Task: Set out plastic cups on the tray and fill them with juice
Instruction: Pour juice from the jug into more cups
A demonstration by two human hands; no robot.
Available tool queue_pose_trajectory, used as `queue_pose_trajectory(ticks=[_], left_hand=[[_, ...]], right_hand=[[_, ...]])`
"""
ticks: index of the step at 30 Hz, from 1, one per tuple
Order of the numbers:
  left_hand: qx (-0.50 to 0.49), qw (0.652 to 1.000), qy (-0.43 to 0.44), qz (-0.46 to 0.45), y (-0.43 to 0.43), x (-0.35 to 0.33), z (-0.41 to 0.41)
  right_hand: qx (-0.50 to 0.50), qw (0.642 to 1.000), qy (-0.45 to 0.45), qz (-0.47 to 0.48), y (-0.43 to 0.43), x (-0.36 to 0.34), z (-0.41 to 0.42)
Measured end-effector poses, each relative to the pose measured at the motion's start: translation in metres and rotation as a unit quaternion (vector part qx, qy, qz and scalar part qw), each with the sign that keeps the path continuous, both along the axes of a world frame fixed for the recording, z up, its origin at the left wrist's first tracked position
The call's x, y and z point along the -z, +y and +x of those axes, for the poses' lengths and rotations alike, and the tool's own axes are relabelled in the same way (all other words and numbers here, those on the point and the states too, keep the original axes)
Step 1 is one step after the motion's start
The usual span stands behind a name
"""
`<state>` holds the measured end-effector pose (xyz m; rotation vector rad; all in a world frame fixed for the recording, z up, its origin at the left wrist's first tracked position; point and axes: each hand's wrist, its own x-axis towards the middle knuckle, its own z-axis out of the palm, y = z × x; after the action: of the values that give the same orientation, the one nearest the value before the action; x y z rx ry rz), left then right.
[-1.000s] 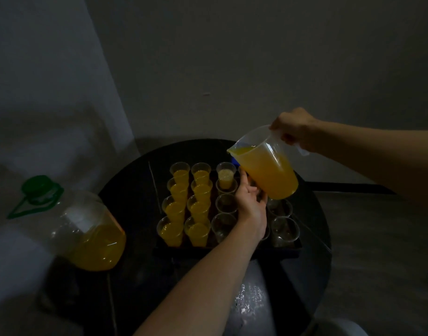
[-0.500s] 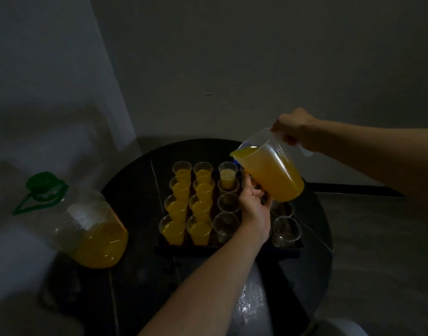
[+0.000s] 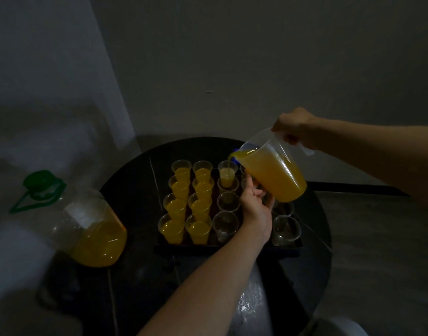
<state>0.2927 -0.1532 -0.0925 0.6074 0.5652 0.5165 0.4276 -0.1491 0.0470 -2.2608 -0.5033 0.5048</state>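
Observation:
A dark tray [image 3: 232,247] on a round black table holds rows of clear plastic cups. The two left columns are full of orange juice, e.g. the front left cup [image 3: 172,228]. My right hand [image 3: 296,126] grips the handle of a clear jug [image 3: 273,171] tilted left, and a thin stream of juice falls from its spout into the far cup of the third column [image 3: 227,174], which is partly filled. My left hand [image 3: 255,207] props the jug's underside with its fingers. The other cups, such as the front right one [image 3: 286,230], hold no juice.
A large clear bottle [image 3: 87,229] with a green cap and handle stands at the table's left edge, about a third full of juice. The black table [image 3: 314,238] sits in a corner between grey walls. A shiny patch lies below the tray.
The jug has tipped further to the left and juice now streams into the far third-column cup. My left hand stayed under the jug.

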Motion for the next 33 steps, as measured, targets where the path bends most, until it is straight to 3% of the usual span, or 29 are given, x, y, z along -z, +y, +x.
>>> queue_pose_trajectory(ticks=[33], left_hand=[[0.002,1.000,-0.018,-0.011,-0.0048,-0.0023,-0.0015]], right_hand=[[0.004,1.000,-0.007,-0.005,-0.0035,-0.0049,0.0006]])
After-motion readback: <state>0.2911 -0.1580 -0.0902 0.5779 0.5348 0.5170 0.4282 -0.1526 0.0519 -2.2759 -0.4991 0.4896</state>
